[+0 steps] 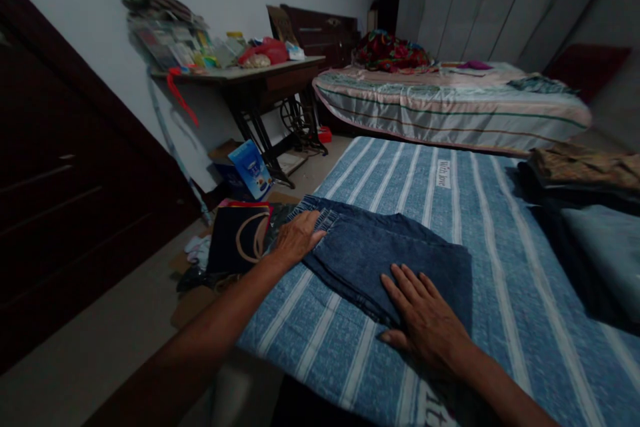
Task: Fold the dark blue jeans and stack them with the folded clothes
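A pair of dark blue denim trousers (360,247) lies folded on the blue-and-white striped bedsheet (310,340). Its gathered elastic waistband points to the left, and the folded legs reach right. Over the waistband rests my left hand (299,238), fingers close together and thumb apart, all on top of the cloth. My right hand (425,313) lies flat with fingers spread, its fingertips on the near edge of the denim and its thumb over the sheet.
Folded clothes (605,247) are stacked at the right. A dark bag (233,240) and a blue box (250,170) stand on the floor at left. Behind are a cluttered sewing-machine table (240,77) and another bed (450,103).
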